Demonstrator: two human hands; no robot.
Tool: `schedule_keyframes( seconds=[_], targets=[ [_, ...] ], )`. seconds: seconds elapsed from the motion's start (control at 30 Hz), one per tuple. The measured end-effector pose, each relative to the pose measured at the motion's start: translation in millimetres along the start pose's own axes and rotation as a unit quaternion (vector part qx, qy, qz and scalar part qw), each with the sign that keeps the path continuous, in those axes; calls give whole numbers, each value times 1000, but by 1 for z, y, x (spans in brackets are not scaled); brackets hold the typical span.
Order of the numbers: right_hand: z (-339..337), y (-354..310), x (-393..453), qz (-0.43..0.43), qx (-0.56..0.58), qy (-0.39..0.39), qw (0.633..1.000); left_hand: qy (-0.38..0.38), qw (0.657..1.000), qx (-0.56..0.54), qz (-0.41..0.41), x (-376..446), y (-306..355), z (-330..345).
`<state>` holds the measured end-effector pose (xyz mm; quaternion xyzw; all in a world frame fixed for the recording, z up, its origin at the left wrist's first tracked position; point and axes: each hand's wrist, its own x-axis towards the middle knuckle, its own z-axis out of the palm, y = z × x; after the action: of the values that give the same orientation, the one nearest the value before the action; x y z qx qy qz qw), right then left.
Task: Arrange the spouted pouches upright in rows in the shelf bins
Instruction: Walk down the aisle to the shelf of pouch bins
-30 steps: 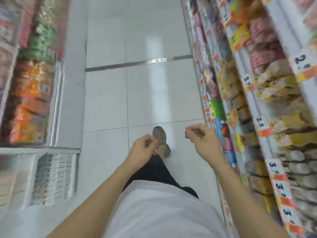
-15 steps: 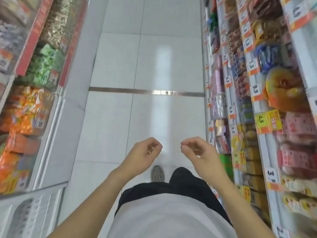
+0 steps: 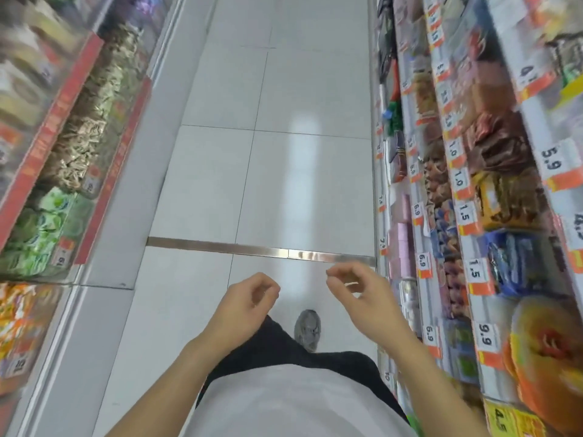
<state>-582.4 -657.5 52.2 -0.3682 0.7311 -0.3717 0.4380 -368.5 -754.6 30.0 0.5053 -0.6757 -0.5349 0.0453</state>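
Observation:
I look down a shop aisle while walking. My left hand (image 3: 244,305) hangs in front of my waist with its fingers loosely curled and nothing in it. My right hand (image 3: 362,294) is level with it, a short gap to the right, fingers also loosely curled and holding nothing. No spouted pouch can be picked out among the blurred goods. Bins of packets (image 3: 47,228) line the left side, low and near my left arm.
Shelves with price tags (image 3: 473,272) and snack packs run along the right, close to my right arm. A white tiled floor (image 3: 268,171) stretches ahead, crossed by a metal strip (image 3: 252,247). My grey shoe (image 3: 307,329) steps forward below my hands.
I have walked forward along the aisle; the metal floor strip has come closer and the shelf goods have slid past. Both hands stay loosely curled and hold nothing.

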Motion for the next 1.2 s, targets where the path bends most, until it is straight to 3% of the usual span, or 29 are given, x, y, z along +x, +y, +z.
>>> schedule_keyframes(
  seconds=[0.3, 0.5, 0.77, 1.0, 1.2],
  targets=[
    [-33, -87, 290, -24, -74, -47, 996, -37, 995, 93, 23, 250, 59, -98],
    [-69, -145, 452, 9, -128, -31, 991, -47, 988, 139, 43, 433, 134, -192],
    [-124, -197, 656, 55, -107, -3, 993, -76, 977, 183, 76, 677, 239, -281],
    [-193, -263, 907, 28, -119, -46, 991, -82, 979, 184, 35, 878, 325, -334],
    [-229, -349, 1113, -16, -151, -110, 982, -39, 988, 147, -3, 1028, 382, -404]
  ],
)
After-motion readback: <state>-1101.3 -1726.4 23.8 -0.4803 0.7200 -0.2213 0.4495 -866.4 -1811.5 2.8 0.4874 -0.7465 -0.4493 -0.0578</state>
